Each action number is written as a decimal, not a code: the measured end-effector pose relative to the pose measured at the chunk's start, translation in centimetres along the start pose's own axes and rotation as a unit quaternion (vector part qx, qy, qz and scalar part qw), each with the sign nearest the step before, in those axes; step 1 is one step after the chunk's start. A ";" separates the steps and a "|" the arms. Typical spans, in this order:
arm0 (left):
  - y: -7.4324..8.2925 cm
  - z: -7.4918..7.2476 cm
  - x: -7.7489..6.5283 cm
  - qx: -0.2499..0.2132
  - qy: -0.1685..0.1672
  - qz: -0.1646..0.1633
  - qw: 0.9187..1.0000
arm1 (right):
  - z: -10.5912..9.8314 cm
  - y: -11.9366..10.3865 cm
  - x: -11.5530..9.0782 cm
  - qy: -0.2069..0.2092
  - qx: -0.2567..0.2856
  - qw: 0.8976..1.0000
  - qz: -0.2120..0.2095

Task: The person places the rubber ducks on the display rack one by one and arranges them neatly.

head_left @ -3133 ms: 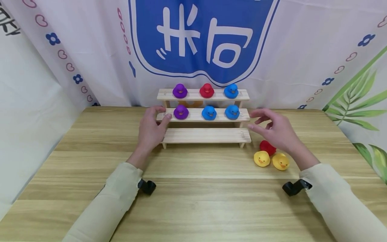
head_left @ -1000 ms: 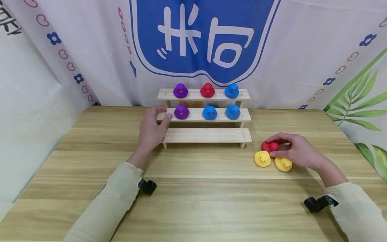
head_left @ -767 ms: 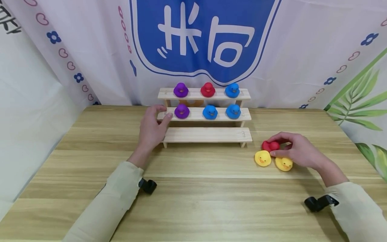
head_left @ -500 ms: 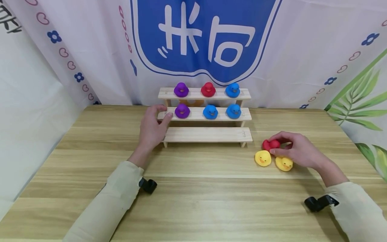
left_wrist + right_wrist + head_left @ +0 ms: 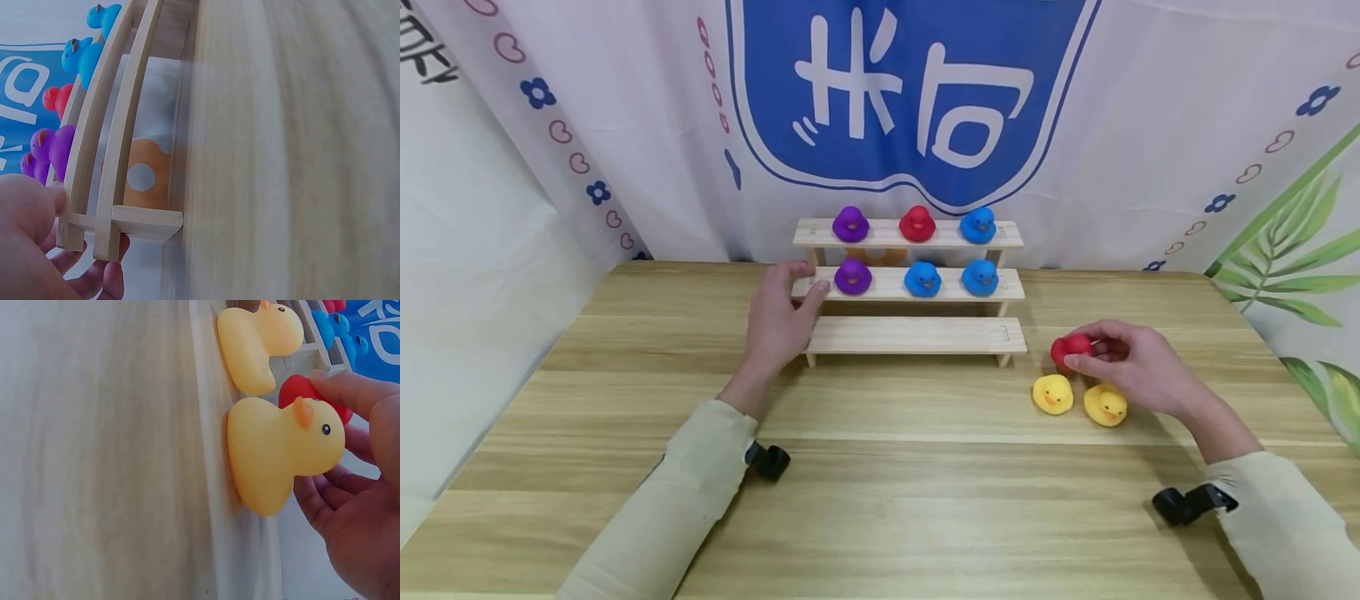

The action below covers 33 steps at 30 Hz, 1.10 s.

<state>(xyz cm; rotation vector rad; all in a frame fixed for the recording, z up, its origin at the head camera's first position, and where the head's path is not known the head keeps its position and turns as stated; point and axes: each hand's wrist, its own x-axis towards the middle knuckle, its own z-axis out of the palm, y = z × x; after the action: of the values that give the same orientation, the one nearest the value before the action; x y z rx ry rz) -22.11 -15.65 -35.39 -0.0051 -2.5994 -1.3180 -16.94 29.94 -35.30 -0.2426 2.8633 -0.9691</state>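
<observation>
A three-tier wooden display stand (image 5: 917, 335) stands at the back of the table. My left hand (image 5: 778, 321) grips its left end, thumb above the middle tier and fingers beneath, as the left wrist view shows. To the right of the stand, my right hand (image 5: 1150, 371) pinches a red rubber duck (image 5: 1070, 350) between thumb and fingers. Two yellow ducks (image 5: 1052, 394) sit on the table just in front of it; in the right wrist view the nearer yellow duck (image 5: 269, 453) partly hides the red one.
The top tier carries a purple duck (image 5: 851, 225), a red duck (image 5: 917, 224) and a blue duck (image 5: 978, 226). On the middle tier are a purple duck (image 5: 853, 277) and two blue ducks (image 5: 922, 279). A printed curtain (image 5: 662, 150) hangs right behind the stand.
From beside the stand's right end, my right hand has come down to the red duck, taken hold of it and shifted it slightly away from the yellow ones. My left hand stays put.
</observation>
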 end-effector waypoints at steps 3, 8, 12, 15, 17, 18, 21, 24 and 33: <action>0.0 0.0 0.0 -0.001 0.000 -0.001 1.000 | 0.0 -0.2 0.1 0.011 0.000 1.000 0.002; 0.0 0.1 0.1 0.000 -0.005 -0.007 1.000 | -0.2 -0.7 0.2 0.032 0.007 0.999 -0.005; 0.0 -0.1 0.1 0.001 -0.006 -0.012 1.000 | -0.3 -1.4 0.5 0.045 0.007 0.999 -0.014; 0.0 -0.1 0.0 0.000 -0.004 -0.010 1.000 | -0.3 -2.0 0.7 0.055 0.005 0.998 -0.028; 0.0 -0.1 0.0 0.001 -0.003 -0.004 1.000 | -0.3 -2.3 0.8 0.061 0.006 0.997 -0.039; 0.0 0.0 0.0 0.000 -0.004 -0.002 1.000 | -0.3 -2.4 0.8 0.065 0.007 0.997 -0.044; -0.1 0.1 0.1 -0.001 -0.003 0.003 1.000 | -0.2 -2.8 0.9 0.070 0.011 0.996 -0.059; -0.1 0.2 0.0 -0.002 -0.002 -0.001 1.000 | 0.0 -3.4 1.2 0.074 0.023 0.995 -0.063; -0.1 0.0 0.0 -0.001 -0.002 -0.005 1.000 | 0.6 -5.0 2.1 0.061 0.039 0.995 -0.075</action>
<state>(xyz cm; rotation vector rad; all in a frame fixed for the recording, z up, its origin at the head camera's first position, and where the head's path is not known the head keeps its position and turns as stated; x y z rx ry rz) -22.07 -15.68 -35.45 0.0042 -2.6043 -1.3265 -18.30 25.27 -32.89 -0.4091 2.9428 -1.1590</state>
